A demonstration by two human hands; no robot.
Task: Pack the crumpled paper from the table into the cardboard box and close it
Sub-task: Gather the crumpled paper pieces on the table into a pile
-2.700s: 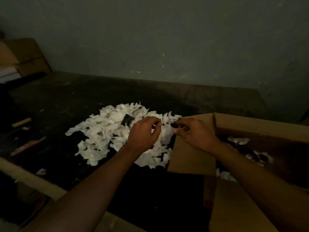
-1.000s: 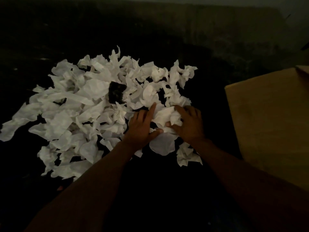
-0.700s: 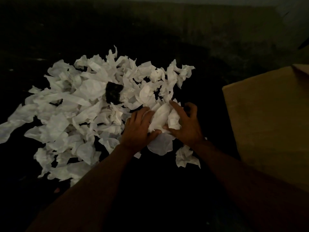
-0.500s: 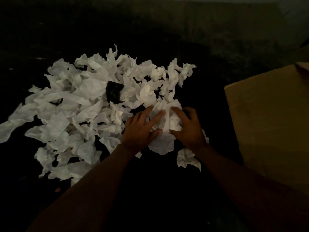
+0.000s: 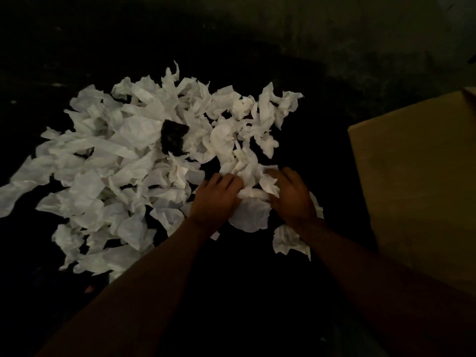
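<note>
In the head view, dim light falls on a dark table (image 5: 257,292) with a wide heap of crumpled paper (image 5: 123,161), white and torn, spread over its left and middle. A small dark lump (image 5: 173,139) sits in the heap, with paper on every side of it. At the near right edge of the heap both bare forearms reach in from the bottom of the frame. The left hand (image 5: 216,199) lies palm down with its fingers curled into a clump (image 5: 251,176) of paper, the fingertips buried in the folds. The right hand (image 5: 292,197) faces it from the other side, its fingers bent over the same clump, so the paper is gathered and gripped between the two hands while resting on the heap. A loose piece (image 5: 289,242) lies on the table just beside the right wrist. The cardboard box (image 5: 417,189) stands at the right edge, apart from the heap with a strip of dark table between; only a plain brown face shows, and whether the box is open cannot be told from here. A grey stained wall (image 5: 360,34) rises behind.
</note>
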